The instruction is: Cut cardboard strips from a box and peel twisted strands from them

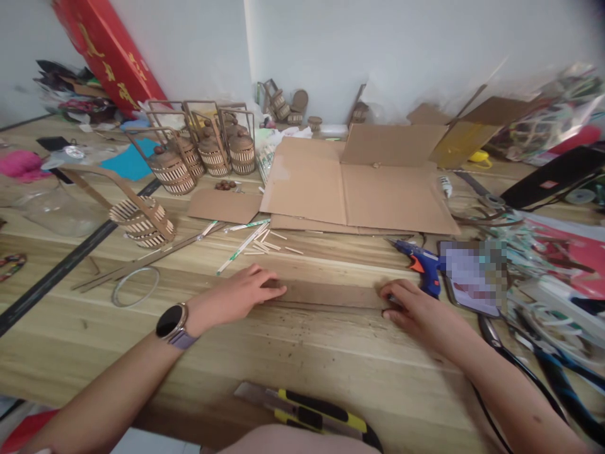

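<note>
A long, narrow cardboard strip (331, 294) lies across the wooden table in front of me. My left hand (253, 291), with a watch on its wrist, pinches the strip's left end. At the other end, the closed fingers of my right hand (407, 304) grip the strip. Just beyond my right hand is a blue glue gun (425, 265) with an orange trigger. Past my left hand, short pale sticks (267, 243) are scattered on the table.
Flattened cardboard (307, 183) lies at the back. Several lidded miniature baskets (215, 154) stand back left, with an open handled basket (144, 221) nearer. A phone (472, 277) and pliers (558, 372) are at right. A yellow-black utility knife (312, 410) lies at the front edge.
</note>
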Tool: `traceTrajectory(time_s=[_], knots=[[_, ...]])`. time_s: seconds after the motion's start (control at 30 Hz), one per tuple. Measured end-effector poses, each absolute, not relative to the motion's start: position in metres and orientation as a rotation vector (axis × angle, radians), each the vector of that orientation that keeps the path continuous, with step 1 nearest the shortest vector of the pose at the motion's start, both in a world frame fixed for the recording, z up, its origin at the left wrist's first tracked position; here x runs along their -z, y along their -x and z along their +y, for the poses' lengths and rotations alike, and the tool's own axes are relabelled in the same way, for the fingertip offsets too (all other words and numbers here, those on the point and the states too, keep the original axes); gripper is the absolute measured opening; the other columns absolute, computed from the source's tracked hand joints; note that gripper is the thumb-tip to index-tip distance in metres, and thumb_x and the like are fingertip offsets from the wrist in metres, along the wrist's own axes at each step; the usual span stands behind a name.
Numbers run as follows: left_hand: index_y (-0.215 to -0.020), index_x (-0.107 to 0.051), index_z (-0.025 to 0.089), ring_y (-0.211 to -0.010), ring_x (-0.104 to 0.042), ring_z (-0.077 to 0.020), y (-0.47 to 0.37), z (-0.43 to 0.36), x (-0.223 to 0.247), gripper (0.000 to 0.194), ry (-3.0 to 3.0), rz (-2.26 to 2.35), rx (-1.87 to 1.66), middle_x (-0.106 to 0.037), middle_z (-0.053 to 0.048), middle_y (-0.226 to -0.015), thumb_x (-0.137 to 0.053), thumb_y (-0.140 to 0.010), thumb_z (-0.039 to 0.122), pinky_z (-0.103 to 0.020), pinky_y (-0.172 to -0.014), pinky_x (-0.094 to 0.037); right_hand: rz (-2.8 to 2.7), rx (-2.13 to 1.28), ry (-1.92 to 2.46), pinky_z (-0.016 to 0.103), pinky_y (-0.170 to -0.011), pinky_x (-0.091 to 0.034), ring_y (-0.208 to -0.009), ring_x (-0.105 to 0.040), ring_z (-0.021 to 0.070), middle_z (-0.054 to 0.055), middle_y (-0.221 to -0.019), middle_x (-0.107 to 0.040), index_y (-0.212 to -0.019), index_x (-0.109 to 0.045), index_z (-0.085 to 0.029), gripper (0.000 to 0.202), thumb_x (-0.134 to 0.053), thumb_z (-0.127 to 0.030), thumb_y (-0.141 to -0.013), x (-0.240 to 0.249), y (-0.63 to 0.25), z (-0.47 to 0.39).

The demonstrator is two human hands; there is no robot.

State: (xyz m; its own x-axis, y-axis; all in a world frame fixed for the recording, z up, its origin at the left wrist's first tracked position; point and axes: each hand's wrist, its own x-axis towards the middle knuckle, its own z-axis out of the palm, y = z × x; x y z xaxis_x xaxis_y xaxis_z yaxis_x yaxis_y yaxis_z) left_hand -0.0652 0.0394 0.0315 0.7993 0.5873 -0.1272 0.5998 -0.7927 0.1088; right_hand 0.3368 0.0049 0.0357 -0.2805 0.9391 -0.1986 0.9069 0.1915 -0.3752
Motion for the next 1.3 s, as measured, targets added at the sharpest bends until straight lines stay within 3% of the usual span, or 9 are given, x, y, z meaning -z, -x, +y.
traceTrajectory(time_s=[0.8, 1.03, 1.17, 1.3], knots=[[-0.145, -0.051, 0.030, -0.124, -0.048, -0.0249, 0.058, 0.037, -0.042, 0.072, -2.832, 0.986, 0.181, -0.053, -0.008, -0.142, -0.043, -0.084, -0.009, -0.038, -0.103, -0.043, -2.376, -0.617, 1.810, 0.041, -0.082, -0.054, -0.095, -0.067, 0.0243, 0.007, -0.118, -0.063, -0.097, -0.056, -0.028, 0.020, -0.048, -0.042, -0.085, -0.029, -0.341, 0.007], [-0.138, -0.057, 0.025, -0.124, -0.050, -0.0247, 0.048, 0.036, -0.052, 0.069, -2.792, 1.004, 0.204, -0.052, -0.010, -0.135, -0.041, -0.081, -0.011, -0.033, -0.097, -0.045, -2.393, -0.680, 1.812, 0.041, -0.083, -0.052, -0.097, -0.066, 0.0245, 0.007, -0.117, -0.061, -0.097, -0.053, -0.027, 0.018, -0.047, -0.037, -0.083, -0.037, -0.338, 0.010], [-0.120, -0.064, 0.020, -0.100, -0.060, -0.0190, 0.037, 0.041, -0.059, 0.048, -2.710, 0.997, 0.236, -0.058, -0.007, -0.117, -0.043, -0.086, -0.006, -0.028, -0.081, -0.048, -2.399, -0.685, 1.785, 0.040, -0.084, -0.052, -0.100, -0.065, 0.0248, 0.006, -0.115, -0.062, -0.096, -0.053, -0.027, 0.017, -0.050, -0.036, -0.081, -0.036, -0.339, 0.012], [-0.101, -0.066, 0.018, -0.081, -0.059, -0.0152, 0.018, 0.052, -0.067, 0.028, -2.677, 0.940, 0.292, -0.059, -0.004, -0.102, -0.046, -0.092, 0.001, -0.026, -0.067, -0.042, -2.409, -0.688, 1.776, 0.039, -0.084, -0.052, -0.099, -0.064, 0.0240, 0.006, -0.113, -0.062, -0.096, -0.052, -0.028, 0.016, -0.050, -0.034, -0.081, -0.037, -0.339, 0.014]])
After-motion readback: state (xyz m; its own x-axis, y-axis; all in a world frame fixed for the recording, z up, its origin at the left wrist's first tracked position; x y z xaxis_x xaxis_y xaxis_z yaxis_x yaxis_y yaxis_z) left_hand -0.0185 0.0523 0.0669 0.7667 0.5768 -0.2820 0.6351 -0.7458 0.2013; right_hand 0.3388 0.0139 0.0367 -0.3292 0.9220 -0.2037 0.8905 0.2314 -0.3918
